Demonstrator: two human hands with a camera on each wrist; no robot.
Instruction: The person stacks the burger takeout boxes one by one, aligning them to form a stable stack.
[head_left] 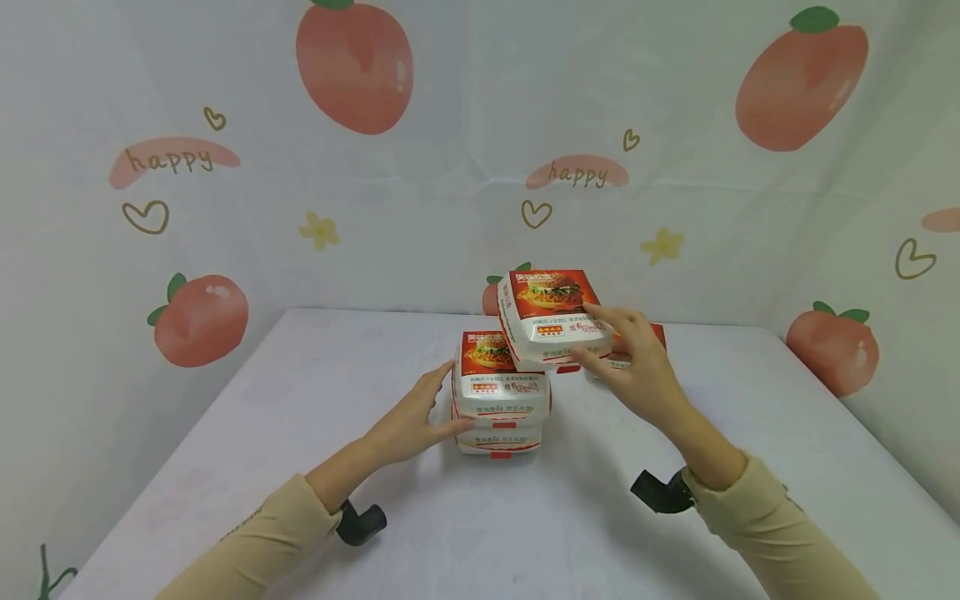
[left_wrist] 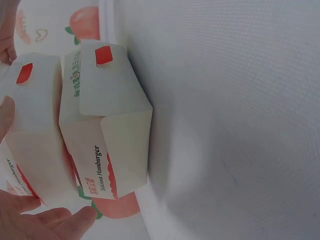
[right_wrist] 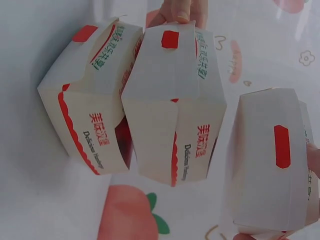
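Two hamburger boxes stand stacked on the table. The lower box (head_left: 498,439) rests on the cloth. My left hand (head_left: 408,421) holds the upper box (head_left: 498,400), its thumb on the front and its fingers along the left side. In the left wrist view the fingers (left_wrist: 45,220) lie against that box's side. My right hand (head_left: 637,367) grips another hamburger box (head_left: 558,329) above and to the right of the stack, tilted, with thumb in front and fingers on its right side. The right wrist view shows this raised box (right_wrist: 272,160) apart from the stacked two.
One more hamburger box (head_left: 657,333) sits farther back, partly hidden behind my right hand. A white cloth covers the table (head_left: 330,367). A white curtain (head_left: 450,225) printed with fruit, hearts and "happy" hangs behind and at the sides.
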